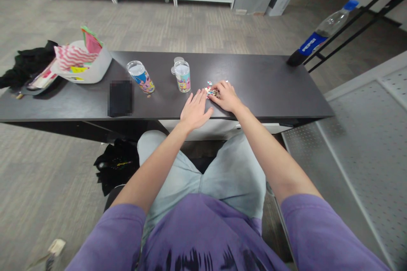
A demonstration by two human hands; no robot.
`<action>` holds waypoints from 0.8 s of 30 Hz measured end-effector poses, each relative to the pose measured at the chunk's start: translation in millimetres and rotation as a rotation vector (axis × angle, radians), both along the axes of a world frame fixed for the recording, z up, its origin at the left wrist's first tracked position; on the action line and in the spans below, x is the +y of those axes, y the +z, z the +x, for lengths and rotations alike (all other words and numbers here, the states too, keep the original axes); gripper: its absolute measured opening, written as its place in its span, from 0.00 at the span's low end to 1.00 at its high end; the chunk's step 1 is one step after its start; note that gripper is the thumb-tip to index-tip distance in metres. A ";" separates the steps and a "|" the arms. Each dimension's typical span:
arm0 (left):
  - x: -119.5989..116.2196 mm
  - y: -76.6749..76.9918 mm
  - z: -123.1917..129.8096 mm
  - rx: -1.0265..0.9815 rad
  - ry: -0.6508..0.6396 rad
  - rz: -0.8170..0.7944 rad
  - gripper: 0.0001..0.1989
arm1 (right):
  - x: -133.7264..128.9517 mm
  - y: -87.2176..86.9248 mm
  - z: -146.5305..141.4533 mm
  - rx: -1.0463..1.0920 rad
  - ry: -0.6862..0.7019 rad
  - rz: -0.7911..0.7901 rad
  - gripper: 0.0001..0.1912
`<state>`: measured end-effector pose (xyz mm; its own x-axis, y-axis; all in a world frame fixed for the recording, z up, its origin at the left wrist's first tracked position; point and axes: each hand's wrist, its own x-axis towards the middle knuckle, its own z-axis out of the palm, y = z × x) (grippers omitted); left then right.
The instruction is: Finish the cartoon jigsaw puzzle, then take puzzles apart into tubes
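A pile of small, colourful pieces (212, 92), like jigsaw puzzle pieces, lies on the dark tabletop (263, 84). My left hand (194, 111) rests flat on the table at the pile's left side, fingers stretched out and thumb apart. From the right, my right hand (226, 96) reaches over the pile with its fingers spread and slightly curved; it partly covers the pieces. Neither hand visibly holds anything. Left of the pile stands a clear cup with a cartoon print (183, 80), with clear round lids (178, 60) behind it. Farther left is a second, blue-printed cup (143, 79).
A white basket (98, 67) with striped packets and a black cloth (30, 63) occupy the table's left end. A black pixelated object (120, 98) lies near the front edge. At the back right stands a Pepsi bottle (313, 42), beside black rails (349, 25).
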<state>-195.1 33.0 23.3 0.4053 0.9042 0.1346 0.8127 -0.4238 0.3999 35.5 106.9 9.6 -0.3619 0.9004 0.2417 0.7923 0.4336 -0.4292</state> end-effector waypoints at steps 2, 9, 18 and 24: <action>0.9 -1.8 -0.2 -0.022 0.005 0.014 0.36 | 0.7 -1.4 0.8 0.022 0.020 0.008 0.15; 5.0 -13.8 -1.0 -0.098 0.023 0.054 0.36 | 6.8 -4.4 1.2 0.098 0.088 0.011 0.09; 3.3 -28.4 -5.0 -0.280 0.061 0.186 0.36 | 15.1 -6.9 1.2 0.272 0.108 -0.030 0.07; 11.1 -28.1 -38.8 -0.417 0.244 0.322 0.32 | 21.7 -8.9 3.5 0.508 0.022 -0.061 0.07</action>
